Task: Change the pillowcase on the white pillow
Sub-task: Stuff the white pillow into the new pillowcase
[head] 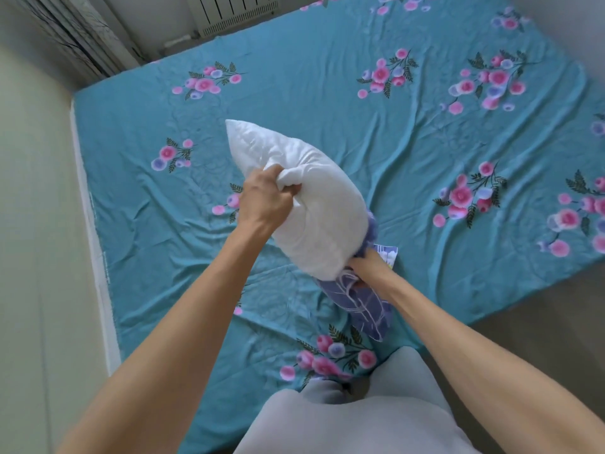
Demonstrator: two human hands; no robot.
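Note:
A bare white pillow (pixel 307 198) is held in the air above the bed. My left hand (pixel 266 199) grips a bunch of the pillow's left side, fingers dug into the stuffing. Below its lower end hangs a blue-purple pillowcase (pixel 363 306) with white line patterns, bunched and drooping toward the sheet. My right hand (pixel 366 264) grips the pillowcase at the pillow's lower right corner; its fingers are partly hidden by the pillow and the cloth. I cannot tell whether the pillow's bottom end sits inside the case.
A teal bed sheet (pixel 409 142) with pink flower prints covers the mattress and lies wrinkled. A wall runs along the left. A radiator (pixel 235 11) and a curtain (pixel 75 37) stand beyond the far edge. Grey floor (pixel 540 309) shows at right.

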